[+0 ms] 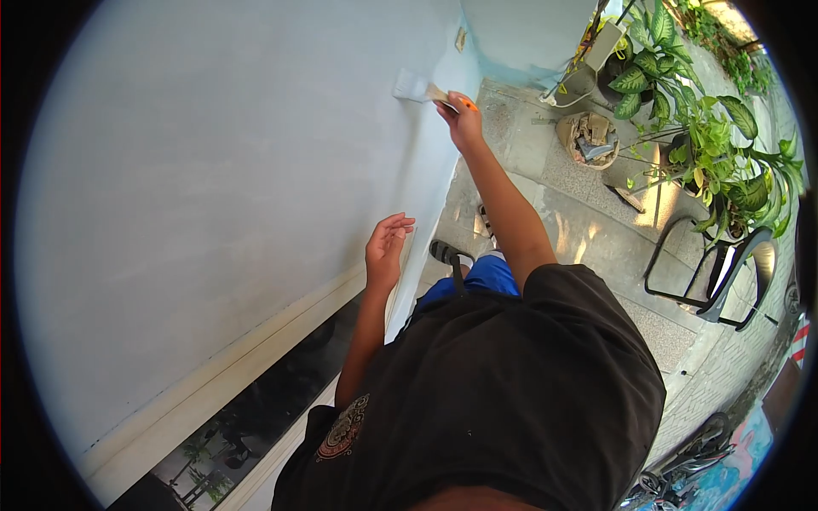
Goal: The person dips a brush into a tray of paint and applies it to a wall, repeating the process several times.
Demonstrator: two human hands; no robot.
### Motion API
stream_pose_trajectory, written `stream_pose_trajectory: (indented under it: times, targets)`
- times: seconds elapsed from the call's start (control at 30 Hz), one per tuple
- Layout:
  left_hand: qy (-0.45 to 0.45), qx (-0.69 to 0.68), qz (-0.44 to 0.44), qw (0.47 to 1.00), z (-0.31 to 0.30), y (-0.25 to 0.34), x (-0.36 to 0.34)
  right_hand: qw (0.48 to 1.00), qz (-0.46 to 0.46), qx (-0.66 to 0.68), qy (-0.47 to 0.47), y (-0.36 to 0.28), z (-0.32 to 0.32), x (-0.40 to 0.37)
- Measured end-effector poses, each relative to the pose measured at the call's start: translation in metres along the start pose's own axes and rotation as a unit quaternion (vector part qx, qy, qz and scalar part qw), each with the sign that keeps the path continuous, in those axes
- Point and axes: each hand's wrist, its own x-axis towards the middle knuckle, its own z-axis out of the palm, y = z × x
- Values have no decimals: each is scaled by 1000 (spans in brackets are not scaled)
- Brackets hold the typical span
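A paintbrush [415, 87] with a pale, paint-covered head touches the light blue wall [213, 153] near its far corner. My right hand [463, 119] is wrapped round the brush's handle, which shows some orange. My left hand [389, 247] is raised beside the wall, lower in the view, with its fingers apart and slightly bent, holding nothing. Whether its fingertips touch the wall, I cannot tell.
On the tiled floor a round container [588, 140] holds rubbish-like pieces. Potted plants [724, 162] line the right side, near a dark-framed chair [711, 272]. Below the wall runs a ledge [221, 370] above dark glass. Bicycles or motorbikes stand at the bottom right.
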Motion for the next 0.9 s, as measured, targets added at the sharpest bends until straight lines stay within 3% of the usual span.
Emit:
stream_pose_trajectory:
  times: [0.1,0.23,0.27,0.37,0.5,0.57,0.67,0.8,0.87,0.9]
  targets:
    - [10,-1,-4,1000,-1,0,0,986,-41,-108,118,32,-66,20]
    - [12,6,-9,1000,-2,-2,-3,956,-65,-187,215,44,-87,18]
    - [15,7,-12,1000,-2,-2,-4,956,-65,-188,215,42,-75,12]
    - [16,8,-10,1000,-1,-3,-5,988,-78,-96,95,28,-18,-4]
    - [13,-4,-8,1000,4,0,-4,994,-73,-84,22,-34,63,-56]
    - [13,6,-8,1000,5,0,-3,997,-34,17,-69,-55,77,-68]
    - [8,-4,-6,1000,9,1,-1,992,-28,37,-118,-64,77,-57]
    - [2,-1,7,1000,12,3,2,997,-3,0,-72,-10,16,-9]
    - [-4,24,21,999,13,5,4,999,1,-22,31,13,-23,10]
    - [-1,25,24,999,14,7,5,999,3,-21,27,20,-34,16]
